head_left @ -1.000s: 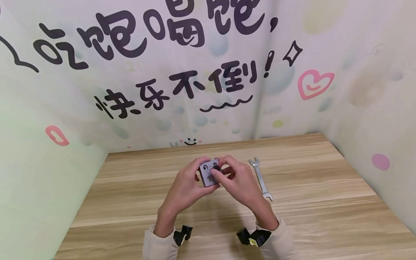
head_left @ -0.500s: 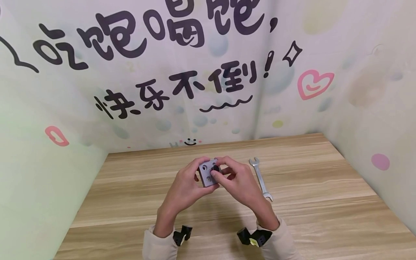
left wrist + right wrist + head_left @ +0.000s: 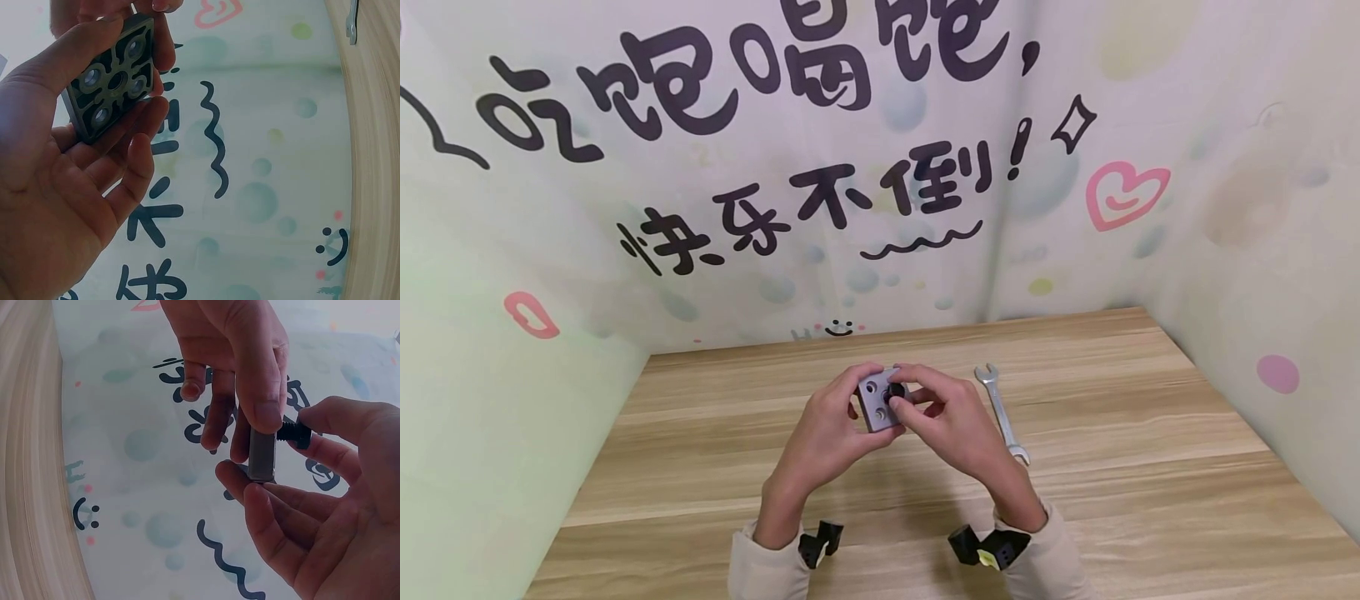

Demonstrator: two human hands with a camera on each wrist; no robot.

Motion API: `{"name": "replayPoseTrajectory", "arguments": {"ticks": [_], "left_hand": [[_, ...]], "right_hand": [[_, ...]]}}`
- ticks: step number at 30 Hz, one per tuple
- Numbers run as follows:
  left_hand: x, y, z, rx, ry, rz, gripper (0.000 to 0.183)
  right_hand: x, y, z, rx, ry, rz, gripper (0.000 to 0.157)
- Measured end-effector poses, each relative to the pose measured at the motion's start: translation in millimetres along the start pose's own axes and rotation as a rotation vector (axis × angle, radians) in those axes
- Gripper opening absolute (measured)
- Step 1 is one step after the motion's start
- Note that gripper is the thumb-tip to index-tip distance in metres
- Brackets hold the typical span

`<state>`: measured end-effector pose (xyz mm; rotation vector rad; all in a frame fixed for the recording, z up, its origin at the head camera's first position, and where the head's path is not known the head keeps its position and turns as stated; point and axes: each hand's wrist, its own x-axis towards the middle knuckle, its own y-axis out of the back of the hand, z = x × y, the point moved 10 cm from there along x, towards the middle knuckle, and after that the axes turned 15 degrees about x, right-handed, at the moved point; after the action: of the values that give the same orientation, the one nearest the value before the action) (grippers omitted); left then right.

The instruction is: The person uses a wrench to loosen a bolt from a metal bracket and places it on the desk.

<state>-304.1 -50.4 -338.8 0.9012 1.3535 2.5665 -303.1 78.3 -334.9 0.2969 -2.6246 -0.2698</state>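
Note:
My left hand (image 3: 827, 429) grips a small square grey plate (image 3: 874, 408) by its edges, above the table. The plate has holes near its corners and one in the middle; its ribbed back face shows in the left wrist view. Between thumb and index finger, my right hand (image 3: 953, 421) pinches the head of a black bolt (image 3: 301, 434). Seen edge-on in the right wrist view, the bolt stands square to the plate's face, with part of its threaded shank showing outside. The shank's tip is hidden. Other right fingers lie close to the plate's edge.
A double open-ended wrench (image 3: 1002, 412) lies on the wooden table (image 3: 715, 450), just right of my right hand. Printed cloth walls (image 3: 760, 283) stand at the back and both sides. Small black cameras (image 3: 988, 547) sit on both wrists.
The plate and bolt have shifted slightly left in the head view. My right thumb and index finger have moved a little around the bolt head, showing more of it. The wrench stays put.

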Motion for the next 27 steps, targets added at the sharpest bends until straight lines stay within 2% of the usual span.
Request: {"name": "replayPoseTrajectory", "arguments": {"ticks": [7, 16, 27], "left_hand": [[0.0, 0.9, 0.0, -0.009, 0.003, -0.005, 0.067], [0.1, 1.1, 1.2, -0.015, -0.002, -0.001, 0.068], [-0.1, 1.3, 0.8, -0.004, -0.002, 0.003, 0.067]], "right_hand": [[0.7, 0.0, 0.3, -0.009, -0.02, 0.004, 0.028], [0.8, 2.0, -0.1, -0.016, -0.018, 0.048, 0.022], [1.4, 0.8, -0.6, -0.027, -0.006, 0.031, 0.022]]}}
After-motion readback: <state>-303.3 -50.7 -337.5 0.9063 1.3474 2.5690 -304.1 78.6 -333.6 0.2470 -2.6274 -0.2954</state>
